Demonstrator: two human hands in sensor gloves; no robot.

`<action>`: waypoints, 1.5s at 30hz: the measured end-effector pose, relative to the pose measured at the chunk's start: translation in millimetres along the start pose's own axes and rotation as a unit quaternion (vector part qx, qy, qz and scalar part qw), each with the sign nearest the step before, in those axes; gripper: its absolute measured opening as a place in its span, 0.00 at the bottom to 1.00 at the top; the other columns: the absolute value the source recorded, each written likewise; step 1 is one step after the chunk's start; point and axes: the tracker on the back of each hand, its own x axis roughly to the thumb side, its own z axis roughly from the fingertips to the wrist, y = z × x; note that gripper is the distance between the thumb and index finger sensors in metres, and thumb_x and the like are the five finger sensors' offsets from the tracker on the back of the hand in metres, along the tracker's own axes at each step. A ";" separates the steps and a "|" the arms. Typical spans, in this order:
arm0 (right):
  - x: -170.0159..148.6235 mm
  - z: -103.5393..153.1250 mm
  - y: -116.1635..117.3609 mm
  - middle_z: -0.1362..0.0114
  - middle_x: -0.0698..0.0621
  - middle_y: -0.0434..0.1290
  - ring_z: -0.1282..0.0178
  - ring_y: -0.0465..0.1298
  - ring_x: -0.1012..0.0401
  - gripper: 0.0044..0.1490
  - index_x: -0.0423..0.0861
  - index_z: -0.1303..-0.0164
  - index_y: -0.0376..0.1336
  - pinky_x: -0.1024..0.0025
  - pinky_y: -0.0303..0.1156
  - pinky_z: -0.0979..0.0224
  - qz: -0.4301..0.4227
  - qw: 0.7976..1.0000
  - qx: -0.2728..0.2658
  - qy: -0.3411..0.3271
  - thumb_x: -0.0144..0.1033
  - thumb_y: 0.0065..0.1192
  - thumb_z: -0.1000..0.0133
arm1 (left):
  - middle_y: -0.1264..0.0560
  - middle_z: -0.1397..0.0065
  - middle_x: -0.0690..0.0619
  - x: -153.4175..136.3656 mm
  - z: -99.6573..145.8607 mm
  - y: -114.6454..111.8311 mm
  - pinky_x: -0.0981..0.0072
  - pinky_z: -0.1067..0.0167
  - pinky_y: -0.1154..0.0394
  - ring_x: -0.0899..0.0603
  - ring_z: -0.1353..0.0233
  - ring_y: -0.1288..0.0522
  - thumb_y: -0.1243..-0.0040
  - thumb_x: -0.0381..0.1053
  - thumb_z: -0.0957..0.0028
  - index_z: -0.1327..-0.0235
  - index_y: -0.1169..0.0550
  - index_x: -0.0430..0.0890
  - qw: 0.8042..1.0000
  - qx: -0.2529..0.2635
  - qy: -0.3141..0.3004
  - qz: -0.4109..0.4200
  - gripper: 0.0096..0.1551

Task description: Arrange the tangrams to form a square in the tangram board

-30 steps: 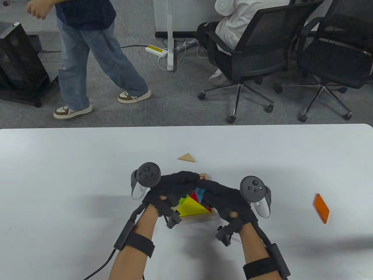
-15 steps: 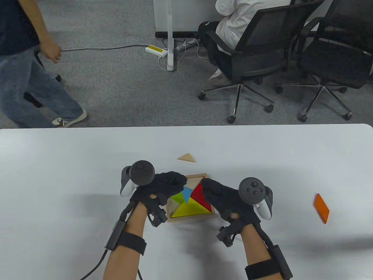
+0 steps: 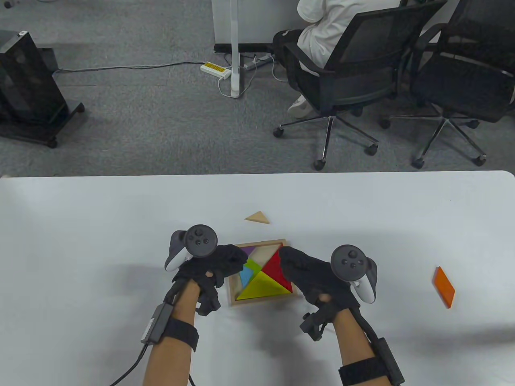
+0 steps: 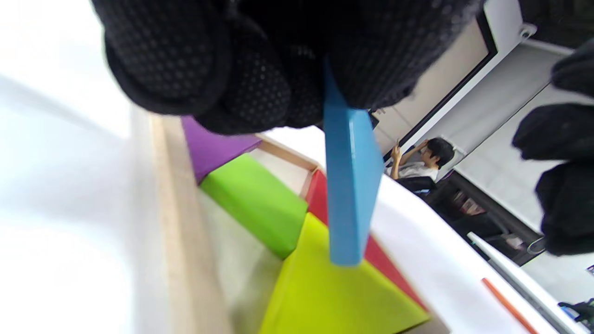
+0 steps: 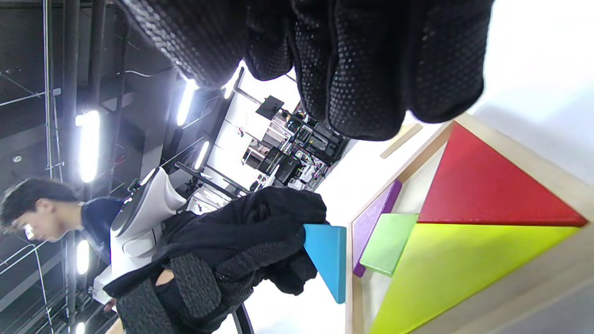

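Tangram pieces, a red triangle [image 3: 275,265], yellow triangle [image 3: 263,286], green square [image 3: 252,265] and purple piece [image 3: 247,250], lie in the square wooden tangram board [image 3: 261,244] near the table's near edge. Left hand [image 3: 215,263] pinches a blue triangle [image 4: 348,185] on edge above the board's left side. Right hand [image 3: 310,271] rests with loosely bent fingers at the board's right edge, grasping nothing.

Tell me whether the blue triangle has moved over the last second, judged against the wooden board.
Yes. The blue triangle, pinched by the left hand, has shifted from the middle of the tangram board towards its left edge, beside the green square.
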 end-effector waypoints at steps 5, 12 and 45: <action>-1.7 0.7 -2.4 0.25 0.38 0.72 0.38 0.80 0.42 0.37 0.42 0.23 0.62 0.42 0.76 0.33 0.001 1.000 0.001 0.006 0.41 0.65 0.42 | 0.13 0.43 0.43 -0.9 -3.8 -7.0 0.58 0.57 0.14 0.39 0.52 0.13 0.30 0.49 0.48 0.42 0.16 0.47 0.999 -0.023 0.015 -0.028 0.22; -2.5 0.8 -2.7 0.25 0.37 0.71 0.37 0.80 0.42 0.37 0.42 0.23 0.62 0.42 0.75 0.33 -0.002 1.000 0.005 0.011 0.41 0.65 0.42 | 0.13 0.42 0.42 -0.6 -6.2 -12.3 0.58 0.56 0.14 0.38 0.51 0.13 0.31 0.49 0.47 0.41 0.16 0.48 0.996 -0.049 0.034 -0.065 0.21; -6.1 4.4 -9.9 0.24 0.37 0.71 0.37 0.79 0.41 0.37 0.41 0.23 0.62 0.40 0.75 0.32 0.015 0.999 0.011 0.030 0.42 0.64 0.42 | 0.18 0.38 0.46 37.5 -9.5 -30.2 0.56 0.51 0.16 0.40 0.46 0.15 0.26 0.54 0.54 0.41 0.17 0.51 0.932 -0.042 -0.011 -0.360 0.26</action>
